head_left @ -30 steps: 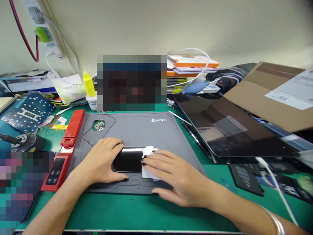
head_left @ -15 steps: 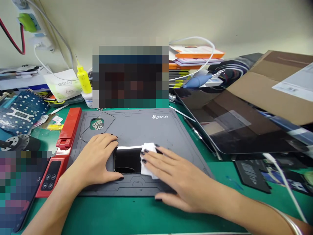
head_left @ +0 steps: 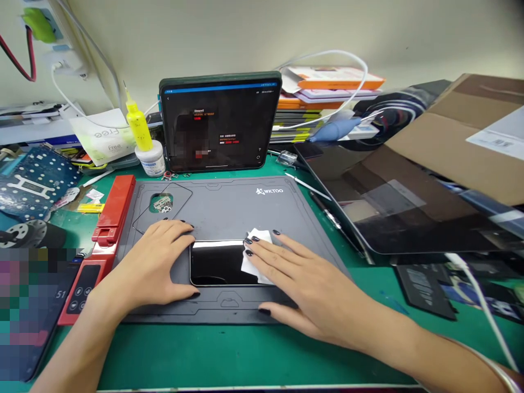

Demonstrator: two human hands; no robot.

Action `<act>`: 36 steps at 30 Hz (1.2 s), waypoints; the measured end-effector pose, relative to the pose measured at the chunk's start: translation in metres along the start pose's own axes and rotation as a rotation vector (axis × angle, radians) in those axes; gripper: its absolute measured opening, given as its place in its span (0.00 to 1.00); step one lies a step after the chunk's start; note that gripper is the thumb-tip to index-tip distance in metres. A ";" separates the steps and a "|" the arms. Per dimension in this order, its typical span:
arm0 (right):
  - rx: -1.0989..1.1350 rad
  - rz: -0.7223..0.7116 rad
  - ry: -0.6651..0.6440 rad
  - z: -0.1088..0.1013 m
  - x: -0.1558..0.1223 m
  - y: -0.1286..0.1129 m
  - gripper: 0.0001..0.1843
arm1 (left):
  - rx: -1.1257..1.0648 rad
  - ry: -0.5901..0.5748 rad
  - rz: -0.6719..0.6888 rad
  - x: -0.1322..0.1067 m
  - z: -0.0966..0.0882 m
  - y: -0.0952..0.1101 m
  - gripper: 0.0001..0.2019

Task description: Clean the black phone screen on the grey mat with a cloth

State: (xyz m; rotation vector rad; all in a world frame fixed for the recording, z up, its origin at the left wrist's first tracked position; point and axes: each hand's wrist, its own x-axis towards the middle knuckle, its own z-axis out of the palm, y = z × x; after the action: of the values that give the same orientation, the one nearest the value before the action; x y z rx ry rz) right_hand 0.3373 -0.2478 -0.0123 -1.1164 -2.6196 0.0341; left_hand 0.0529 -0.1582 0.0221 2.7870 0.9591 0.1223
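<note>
phone [head_left: 216,264] lies flat, black glass up, on the lower middle of a gray wktoo mat [head_left: 229,210]. white cloth [head_left: 257,256] sits over its right end, under the right hand [head_left: 311,289]: fingers spread wide and flat, pressing the cloth to the glass, no pinch, thumb down on the mat below the phone. left hand [head_left: 151,267] rests against the phone's left end, fingers spread, tips on the mat just above the glass, thumb near the lower edge; holds nothing.

red bar [head_left: 114,202] runs along the mat's left side, red keypad unit [head_left: 84,289] below it. beyond the mat, lit tablet [head_left: 219,123] propped up, its text too small to read; yellow bottle [head_left: 137,128] and white jar [head_left: 149,159] just left of it. circuit board [head_left: 39,183] far left. large dark screen [head_left: 409,213] tilted at right, cardboard box [head_left: 446,131] above it.
</note>
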 end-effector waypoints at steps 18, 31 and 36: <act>0.002 -0.044 0.018 0.001 0.002 -0.002 0.25 | 0.006 -0.014 0.014 -0.001 -0.001 -0.001 0.32; -0.065 0.011 0.051 0.003 0.000 0.003 0.25 | -0.018 -0.088 -0.003 -0.006 -0.003 -0.006 0.25; -0.064 0.010 0.055 0.002 0.000 0.003 0.25 | -0.032 -0.088 -0.002 -0.005 -0.002 -0.007 0.25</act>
State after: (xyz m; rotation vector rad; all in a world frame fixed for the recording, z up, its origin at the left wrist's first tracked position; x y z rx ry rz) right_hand 0.3388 -0.2450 -0.0147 -1.1347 -2.5834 -0.0776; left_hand 0.0444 -0.1552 0.0229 2.7373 0.9301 0.0151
